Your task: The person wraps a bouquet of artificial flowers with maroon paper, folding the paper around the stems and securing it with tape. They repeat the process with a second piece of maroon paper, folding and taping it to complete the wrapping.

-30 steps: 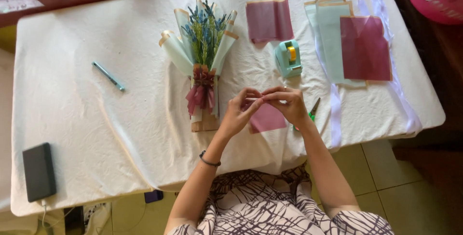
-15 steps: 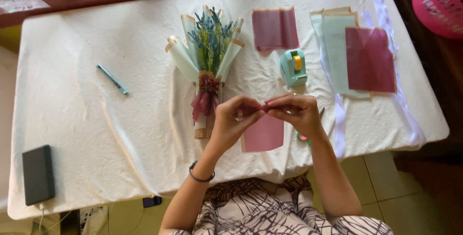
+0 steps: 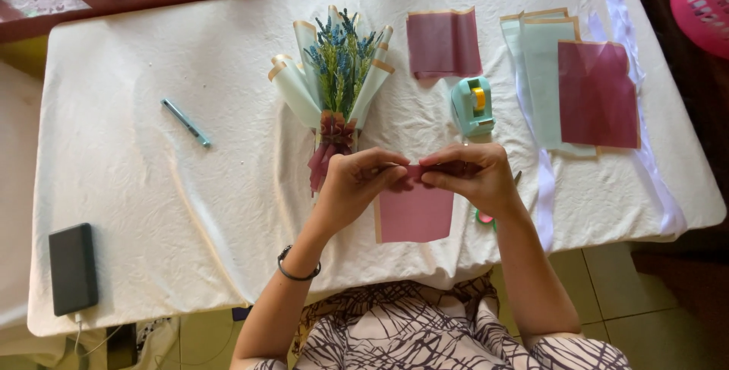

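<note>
Pinching the top edge of a pink paper sheet (image 3: 414, 214), both hands meet right in the middle of the table, pretty much fingertip to fingertip. The left hand (image 3: 357, 184) comes in from the lower left with its fingers curled over and thumb underneath, clamped on the sheet's upper left corner, and there's a dark bracelet (image 3: 298, 270) on that wrist. The right hand (image 3: 471, 176) mirrors it from the other side, fingers bent and gripping the upper right part of the same edge. The rest of the sheet hangs down below the hands and lies flat on the white tablecloth (image 3: 190, 210), close to the table's near edge. Just up and left of the hands sits a little bouquet (image 3: 338, 85) of blue and green sprigs in pale wrap with a dark red ribbon at its stem. A mint tape dispenser (image 3: 471, 106) is right above the right hand, another maroon sheet (image 3: 443, 44) lies beyond that, and a stack of pale green and maroon sheets (image 3: 577, 89) is off to the right. A teal pen (image 3: 185, 122) and a black phone (image 3: 73, 268) are well off to the left.
</note>
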